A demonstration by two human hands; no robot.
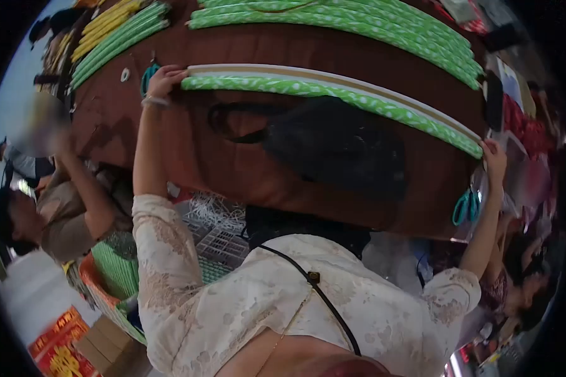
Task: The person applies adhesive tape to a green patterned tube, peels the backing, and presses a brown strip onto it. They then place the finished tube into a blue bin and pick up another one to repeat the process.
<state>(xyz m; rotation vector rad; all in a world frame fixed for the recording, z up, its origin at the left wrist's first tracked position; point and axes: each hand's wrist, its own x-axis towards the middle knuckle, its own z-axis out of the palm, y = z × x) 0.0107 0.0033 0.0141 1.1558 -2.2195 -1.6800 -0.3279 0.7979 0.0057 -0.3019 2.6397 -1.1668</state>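
**Both hands on a long green-wrapped strip across a brown table**

At far left, a red box (61, 352) carries gold writing, too blurred to read. Beside it an orange basket (100, 292) holds green woven material (116, 267). The left hand (163, 80) is clenched over the near end of a long strip (333, 94), which lies across the brown table (188, 151). The strip is a pale flat band edged with bright green fabric bearing small white marks. A black bag (336, 144) sits on the table just below it. More green-wrapped strips (358, 25) lie further back. The right hand (493, 157) grips the strip's other end; teal scissors (465, 207) lie just beneath it
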